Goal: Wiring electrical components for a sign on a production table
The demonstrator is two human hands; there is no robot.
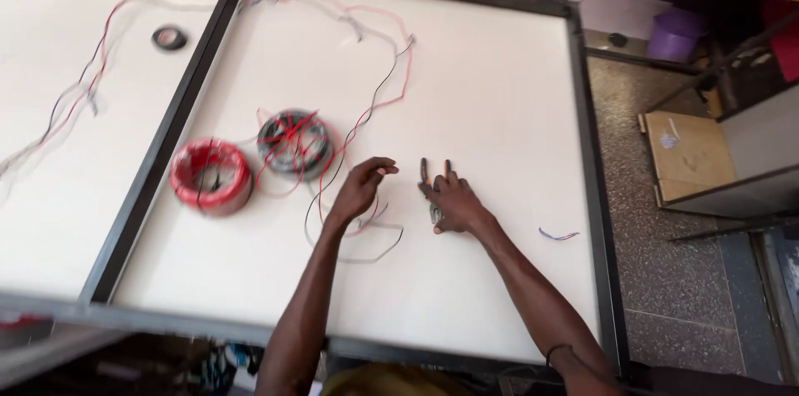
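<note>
My left hand [359, 189] hovers over a loose tangle of red, black and clear wires [356, 134] on the white panel [499, 96], fingers curled and pinching at the strands. My right hand [454, 202] rests beside it on a pair of dark-handled pliers [434, 188], the handles sticking out past my fingers. A red wire coil [210, 176] and a black coil wrapped with red wire [293, 142] lie to the left of my left hand.
A black frame bar [171, 125] separates this panel from another white panel with more wires and a roll of black tape [169, 38]. A short wire offcut [558, 235] lies at right. Beyond the right edge: floor, cardboard box [687, 154], purple bucket [676, 34].
</note>
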